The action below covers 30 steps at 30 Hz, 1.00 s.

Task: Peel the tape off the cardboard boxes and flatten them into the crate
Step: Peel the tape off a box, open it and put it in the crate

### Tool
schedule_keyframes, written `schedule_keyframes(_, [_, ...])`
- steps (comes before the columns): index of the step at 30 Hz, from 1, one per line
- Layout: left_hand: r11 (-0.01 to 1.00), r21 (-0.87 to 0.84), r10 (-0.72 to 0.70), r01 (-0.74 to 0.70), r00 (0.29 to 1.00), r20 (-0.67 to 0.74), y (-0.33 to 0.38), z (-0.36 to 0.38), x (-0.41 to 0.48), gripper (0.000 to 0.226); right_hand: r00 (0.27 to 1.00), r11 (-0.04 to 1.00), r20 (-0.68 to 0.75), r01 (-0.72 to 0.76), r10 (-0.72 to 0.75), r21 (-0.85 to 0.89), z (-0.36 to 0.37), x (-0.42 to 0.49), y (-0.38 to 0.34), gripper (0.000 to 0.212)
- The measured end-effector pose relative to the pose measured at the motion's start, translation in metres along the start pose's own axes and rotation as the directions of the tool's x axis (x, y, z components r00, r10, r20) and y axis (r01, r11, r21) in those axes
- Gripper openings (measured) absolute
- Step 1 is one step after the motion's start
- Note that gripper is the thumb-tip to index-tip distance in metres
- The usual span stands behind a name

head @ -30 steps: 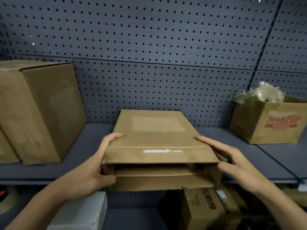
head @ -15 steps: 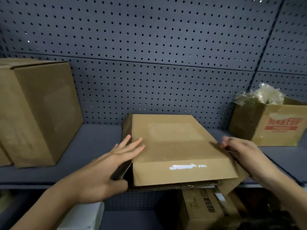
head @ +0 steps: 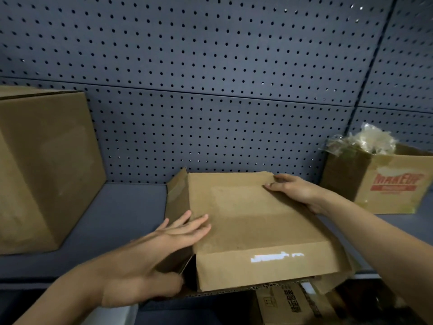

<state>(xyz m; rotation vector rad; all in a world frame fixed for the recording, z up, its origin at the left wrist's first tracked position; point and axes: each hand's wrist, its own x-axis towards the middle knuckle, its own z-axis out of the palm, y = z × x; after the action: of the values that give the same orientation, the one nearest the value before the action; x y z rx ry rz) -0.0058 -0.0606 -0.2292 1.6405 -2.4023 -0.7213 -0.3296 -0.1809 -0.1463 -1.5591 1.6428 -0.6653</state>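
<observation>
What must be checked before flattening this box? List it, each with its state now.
1. Left hand on box: ok, straight fingers press its top near the left edge.
2. Right hand on box: ok, lies on the far right corner.
3. Box flat: not ok, its left wall stands up.
4. Tape off: cannot tell; a pale patch on that wall may be tape.
5. Crate within reach: cannot tell, none in view.
6. Bare shelf left of box: ok.
</observation>
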Motion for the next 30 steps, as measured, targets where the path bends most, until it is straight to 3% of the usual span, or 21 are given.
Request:
schedule_keyframes(3, [0.989, 0.115, 0.082, -0.097, 0.988, 0.128, -0.002, 0.006, -0.001, 0.042, 0.998, 0.993, -0.006, -0.065, 0.065, 0.098, 0.005, 0.02, -0.016, 0.071])
schedule_keyframes(6, [0.971, 0.237, -0.011, -0.04, 0.977, 0.213, 0.003, 0.003, 0.007, 0.057, 0.998, 0.992, -0.013, -0.058, 0.06, 0.109, 0.01, 0.033, -0.017, 0.037])
schedule_keyframes(7, [0.962, 0.254, 0.046, -0.099, 0.977, 0.208, 0.001, -0.002, 0.004, 0.064, 0.998, 0.992, -0.035, -0.049, 0.053, 0.118, 0.01, 0.034, -0.014, 0.029])
schedule_keyframes(8, [0.961, 0.226, 0.13, -0.161, 0.981, 0.144, 0.005, -0.011, 0.0, 0.073, 0.997, 0.989, -0.055, -0.044, 0.052, 0.139, 0.01, 0.035, -0.01, 0.027])
schedule_keyframes(9, [0.976, 0.087, 0.195, -0.201, 0.978, 0.075, 0.011, -0.022, -0.006, 0.074, 0.996, 0.986, -0.07, -0.043, 0.055, 0.163, 0.008, 0.036, -0.004, 0.027])
schedule_keyframes(11, [0.939, -0.129, 0.298, -0.318, 0.943, -0.149, 0.015, -0.03, -0.023, 0.052, 0.994, 0.98, -0.083, -0.049, 0.066, 0.193, 0.005, 0.034, 0.006, 0.032])
schedule_keyframes(13, [0.945, -0.094, 0.268, -0.314, 0.905, -0.331, 0.029, -0.038, -0.016, 0.045, 0.992, 0.981, -0.11, -0.034, 0.056, 0.193, 0.003, 0.031, 0.011, 0.057])
schedule_keyframes(14, [0.955, -0.071, 0.245, -0.287, 0.903, -0.353, 0.037, -0.04, -0.007, 0.045, 0.992, 0.984, -0.125, -0.014, 0.036, 0.178, 0.003, 0.03, 0.013, 0.069])
schedule_keyframes(16, [0.977, -0.052, 0.185, -0.207, 0.945, -0.271, 0.049, -0.044, 0.008, 0.056, 0.99, 0.993, -0.129, 0.068, -0.056, 0.096, 0.006, 0.023, 0.013, 0.081])
schedule_keyframes(18, [0.993, -0.039, 0.105, -0.11, 0.987, -0.125, 0.05, -0.048, 0.02, 0.078, 0.977, 0.969, -0.125, 0.149, -0.176, -0.2, 0.009, 0.017, 0.012, 0.074])
schedule_keyframes(21, [0.997, -0.048, 0.052, -0.053, 0.998, -0.022, 0.047, -0.055, 0.029, 0.1, 0.947, 0.765, -0.103, 0.179, -0.304, -0.618, 0.011, 0.007, 0.013, 0.054])
schedule_keyframes(24, [0.999, -0.019, 0.051, -0.05, 0.999, 0.019, 0.044, -0.056, 0.035, 0.106, 0.935, 0.637, 0.051, 0.279, -0.351, -0.719, 0.009, -0.001, 0.018, 0.062])
schedule_keyframes(30, [0.997, 0.06, 0.048, -0.056, 0.991, 0.122, 0.046, -0.034, 0.048, 0.105, 0.952, 0.63, 0.126, 0.28, -0.279, -0.724, 0.01, -0.007, 0.049, 0.073])
